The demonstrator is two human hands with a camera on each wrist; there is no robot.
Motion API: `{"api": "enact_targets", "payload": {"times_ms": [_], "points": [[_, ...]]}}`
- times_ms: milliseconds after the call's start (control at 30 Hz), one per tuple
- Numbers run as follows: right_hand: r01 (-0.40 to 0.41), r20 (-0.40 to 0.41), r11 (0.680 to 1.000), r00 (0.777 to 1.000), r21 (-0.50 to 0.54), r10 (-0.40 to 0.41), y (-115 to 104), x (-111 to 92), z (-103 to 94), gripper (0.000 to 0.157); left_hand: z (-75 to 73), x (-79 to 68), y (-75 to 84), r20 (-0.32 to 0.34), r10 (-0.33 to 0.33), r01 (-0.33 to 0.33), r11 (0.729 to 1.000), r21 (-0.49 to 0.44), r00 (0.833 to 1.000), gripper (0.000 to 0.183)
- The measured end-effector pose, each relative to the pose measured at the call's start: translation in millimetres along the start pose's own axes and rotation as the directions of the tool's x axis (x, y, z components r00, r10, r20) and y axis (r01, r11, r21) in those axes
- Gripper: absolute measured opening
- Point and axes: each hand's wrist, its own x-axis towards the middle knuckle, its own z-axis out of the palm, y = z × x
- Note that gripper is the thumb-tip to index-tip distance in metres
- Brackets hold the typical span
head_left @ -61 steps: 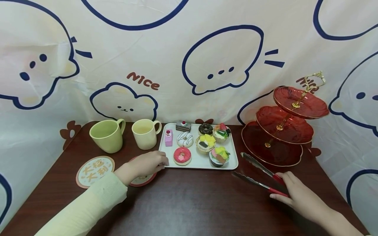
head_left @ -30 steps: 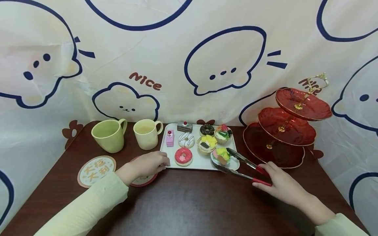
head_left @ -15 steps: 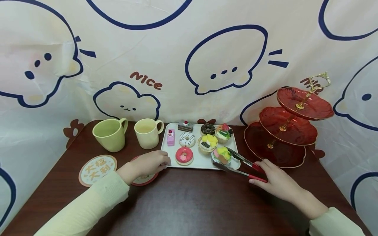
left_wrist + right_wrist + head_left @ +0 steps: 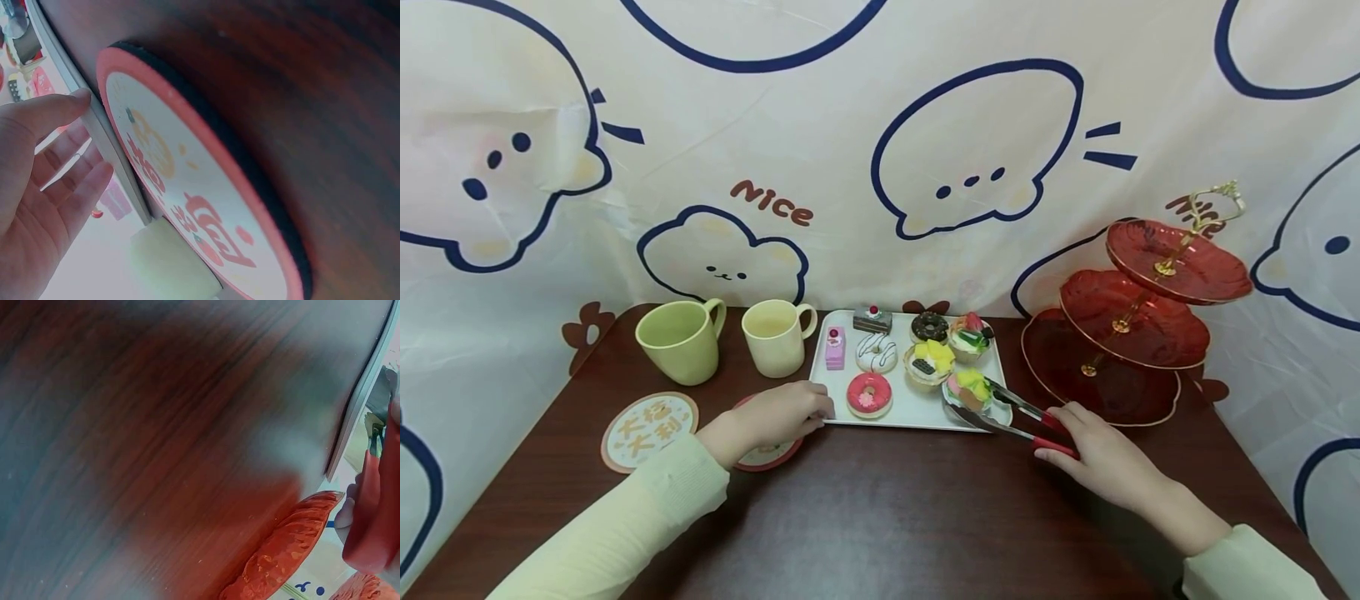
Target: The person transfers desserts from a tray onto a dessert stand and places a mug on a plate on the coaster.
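In the head view a white tray (image 4: 917,413) bears several small pastries. My left hand (image 4: 775,419) is at its front left corner, and the left wrist view shows the thumb and fingers pinching the tray's rim (image 4: 105,132). My right hand (image 4: 1105,457) grips metal tongs by their red handles (image 4: 1057,448). The tong arms lie on either side of a fruit-topped cupcake (image 4: 970,392) at the tray's front right; whether both tips press on it is hard to tell. A pink donut (image 4: 869,395) and a fruit tart (image 4: 929,363) are nearby.
A three-tier red stand (image 4: 1138,321) with a gold handle rises at the right. To the left are a green mug (image 4: 677,342), a cream mug (image 4: 773,340) and a round coaster (image 4: 651,431). Another coaster (image 4: 181,169) lies under my left hand. A patterned cloth (image 4: 850,150) hangs behind the table.
My right hand has carried the tongs leftward from beside the stand to the fruit-topped cupcake. The cupcake has since shifted slightly to the right. My left hand stays at the tray corner.
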Motion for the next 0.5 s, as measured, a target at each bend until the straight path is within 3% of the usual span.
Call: {"api": "enact_targets", "payload": {"times_ms": [500], "points": [[-0.040,0.019,0.999,0.999,0.033,0.040,4.1,-5.5,2.1,0.064,1.9,-0.2,-0.6,-0.025,0.034,-0.033,0.999,0.007,0.999,0.012]]}}
